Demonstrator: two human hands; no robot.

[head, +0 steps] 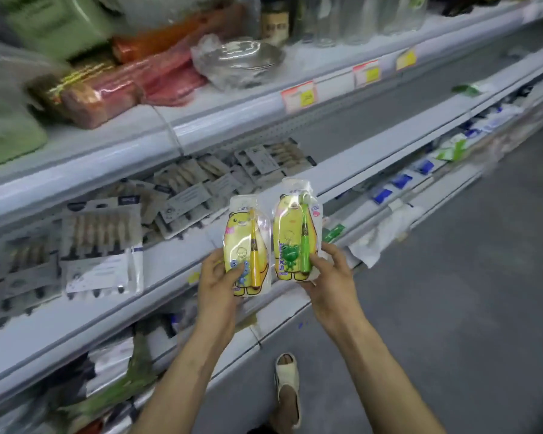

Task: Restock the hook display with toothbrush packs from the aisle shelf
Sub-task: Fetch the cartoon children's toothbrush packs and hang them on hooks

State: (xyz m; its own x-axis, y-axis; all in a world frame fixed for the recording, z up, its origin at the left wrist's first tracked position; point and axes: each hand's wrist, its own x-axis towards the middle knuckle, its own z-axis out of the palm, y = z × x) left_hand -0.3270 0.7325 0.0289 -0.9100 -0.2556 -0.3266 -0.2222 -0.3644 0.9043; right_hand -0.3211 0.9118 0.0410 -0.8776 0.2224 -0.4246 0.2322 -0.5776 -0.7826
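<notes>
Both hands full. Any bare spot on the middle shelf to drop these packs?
The middle shelf is bare right of the grey brush packs, up to a green packet. A narrow strip is also free between those packs and the shelf lip, beside the left hand. The left half is crowded with overlapping packs.

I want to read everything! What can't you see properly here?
Head view: price tags, too blurred to read.
Head view: print on yellow-brush pack and green-brush pack too small; left hand and right hand cover lower corners.
Head view: hook display nowhere in frame.
</notes>
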